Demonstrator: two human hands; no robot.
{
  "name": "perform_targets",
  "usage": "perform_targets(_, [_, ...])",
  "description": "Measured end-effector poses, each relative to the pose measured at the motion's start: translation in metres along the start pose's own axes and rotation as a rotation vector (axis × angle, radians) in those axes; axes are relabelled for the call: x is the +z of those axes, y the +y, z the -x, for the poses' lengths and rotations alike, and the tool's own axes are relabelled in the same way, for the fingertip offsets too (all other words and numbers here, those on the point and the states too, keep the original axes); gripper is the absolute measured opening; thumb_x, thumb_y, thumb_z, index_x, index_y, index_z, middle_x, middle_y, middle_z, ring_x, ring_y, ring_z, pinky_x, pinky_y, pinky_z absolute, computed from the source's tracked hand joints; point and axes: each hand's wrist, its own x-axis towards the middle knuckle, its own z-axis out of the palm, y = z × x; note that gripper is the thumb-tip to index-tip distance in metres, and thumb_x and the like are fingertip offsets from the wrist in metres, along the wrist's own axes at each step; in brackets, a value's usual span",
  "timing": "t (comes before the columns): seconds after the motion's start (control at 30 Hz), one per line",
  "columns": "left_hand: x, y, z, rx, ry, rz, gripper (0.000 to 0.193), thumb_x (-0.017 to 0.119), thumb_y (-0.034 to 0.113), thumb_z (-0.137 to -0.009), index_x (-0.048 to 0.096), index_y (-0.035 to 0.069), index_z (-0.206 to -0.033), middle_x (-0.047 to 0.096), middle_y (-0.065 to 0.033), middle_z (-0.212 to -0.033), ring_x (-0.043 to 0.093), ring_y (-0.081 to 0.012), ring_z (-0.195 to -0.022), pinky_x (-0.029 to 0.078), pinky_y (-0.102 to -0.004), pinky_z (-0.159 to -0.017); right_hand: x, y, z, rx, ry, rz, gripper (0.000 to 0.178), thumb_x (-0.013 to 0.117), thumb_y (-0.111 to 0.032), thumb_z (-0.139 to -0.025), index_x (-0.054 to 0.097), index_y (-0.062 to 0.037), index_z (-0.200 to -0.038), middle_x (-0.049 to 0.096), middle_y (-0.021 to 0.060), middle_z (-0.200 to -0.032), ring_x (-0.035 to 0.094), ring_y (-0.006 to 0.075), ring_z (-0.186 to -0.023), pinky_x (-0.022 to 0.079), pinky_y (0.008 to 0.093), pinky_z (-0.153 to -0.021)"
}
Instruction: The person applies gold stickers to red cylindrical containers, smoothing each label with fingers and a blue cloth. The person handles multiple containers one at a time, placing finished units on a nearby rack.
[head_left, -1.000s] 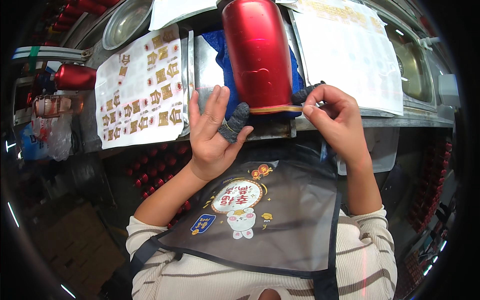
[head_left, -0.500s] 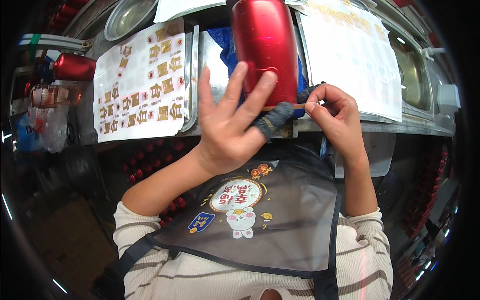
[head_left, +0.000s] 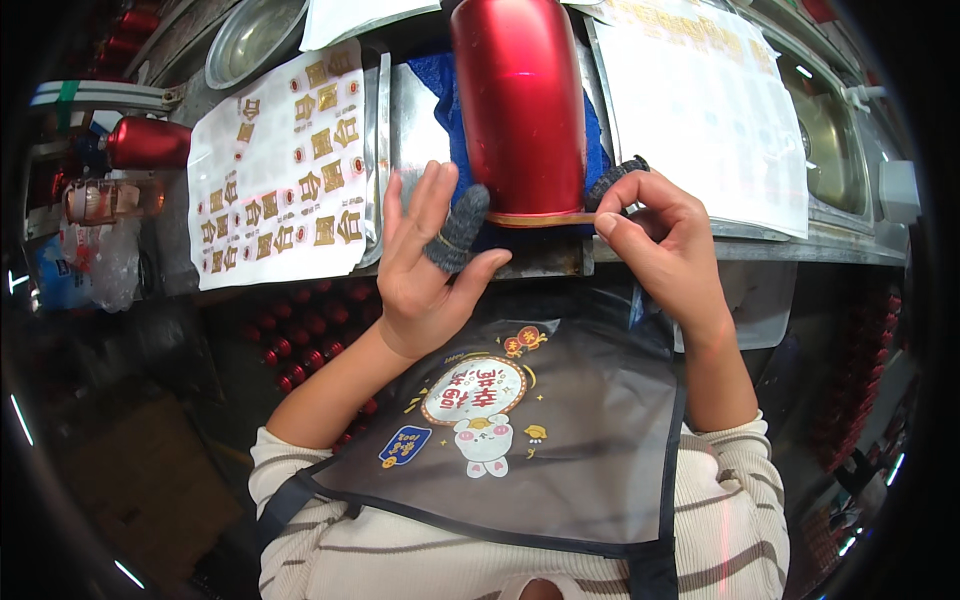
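Note:
A glossy red metal bottle (head_left: 525,110) lies on a blue cloth (head_left: 440,90), its base toward me. Around that near end runs a thin brown band (head_left: 535,220), reaching right to my right hand (head_left: 665,235). There the thumb and a finger are closed in a pinch on the band's right end; another finger of this hand wears a dark grey knitted finger cover. My left hand (head_left: 425,270) is open beside the bottle's lower left, fingers stretched upward and holding nothing. A similar grey cover (head_left: 460,230) sits on one of its fingers.
A white sheet with gold stickers (head_left: 285,170) lies on a metal tray at left. Another white sheet (head_left: 705,130) lies at right, beside a metal basin (head_left: 838,150). A round metal bowl (head_left: 255,40) stands far left; another red bottle (head_left: 150,143) lies at the left edge.
My left hand has swung left and down, off the bottle's base, and the band there now shows. The bottle's surface marking has turned out of sight. My right hand keeps its pinch.

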Motion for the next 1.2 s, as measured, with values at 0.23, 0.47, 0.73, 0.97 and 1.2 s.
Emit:
perform_targets(0.23, [0.003, -0.002, 0.006, 0.04, -0.051, -0.029, 0.044, 0.08, 0.014, -0.079, 0.066, -0.008, -0.114, 0.051, -0.0253, -0.142, 0.049, -0.0435, -0.132, 0.024, -0.0634, -0.111, 0.001, -0.008, 0.004, 0.006, 0.054, 0.006, 0.02, 0.071, -0.013, -0.081, 0.058, -0.0026, -0.093, 0.053, -0.0028, -0.084, 0.044, 0.0007, -0.064, 0.032, 0.0183, -0.054])
perform_targets(0.47, [0.007, 0.002, 0.005, -0.028, -0.059, 0.028, 0.046, 0.076, 0.014, -0.083, 0.062, -0.009, -0.12, 0.048, -0.0264, -0.145, 0.047, -0.043, -0.134, 0.02, -0.0626, -0.113, 0.041, 0.006, -0.006, -0.317, 0.342, 0.433, 0.061, 0.088, -0.03, -0.071, 0.046, -0.0038, -0.107, 0.047, 0.0034, -0.097, 0.034, 0.0024, -0.056, 0.03, 0.0216, -0.047])
perform_targets(0.73, [0.008, 0.008, 0.014, -0.021, -0.094, -0.055, 0.041, 0.075, 0.016, -0.084, 0.064, -0.008, -0.116, 0.047, -0.0266, -0.146, 0.046, -0.0456, -0.134, 0.013, -0.0658, -0.113, 0.039, 0.008, -0.006, -0.234, 0.281, 0.308, 0.054, 0.081, -0.034, -0.077, 0.046, -0.0022, -0.105, 0.051, 0.0136, -0.095, 0.055, 0.0297, -0.084, 0.047, 0.0389, -0.071])
perform_targets(0.97, [0.008, 0.007, 0.005, 0.08, -0.086, -0.124, 0.038, 0.077, 0.015, -0.08, 0.068, -0.001, -0.113, 0.047, -0.028, -0.145, 0.049, -0.0473, -0.131, 0.015, -0.0686, -0.11, 0.04, 0.013, -0.006, -0.267, 0.279, 0.262, 0.048, 0.078, -0.03, -0.081, 0.048, -0.0018, -0.106, 0.052, 0.0138, -0.096, 0.054, 0.0285, -0.082, 0.047, 0.0376, -0.071])
perform_targets(1.2, [0.004, 0.015, -0.017, 0.189, -0.025, -0.247, 0.026, 0.079, 0.019, -0.073, 0.074, 0.008, -0.097, 0.047, -0.0286, -0.145, 0.049, -0.05, -0.129, 0.023, -0.0714, -0.106, 0.036, 0.016, -0.003, -0.182, 0.208, 0.026, 0.032, 0.071, -0.013, -0.088, 0.05, -0.001, -0.11, 0.053, 0.0078, -0.101, 0.049, 0.0063, -0.064, 0.039, 0.0219, -0.054])
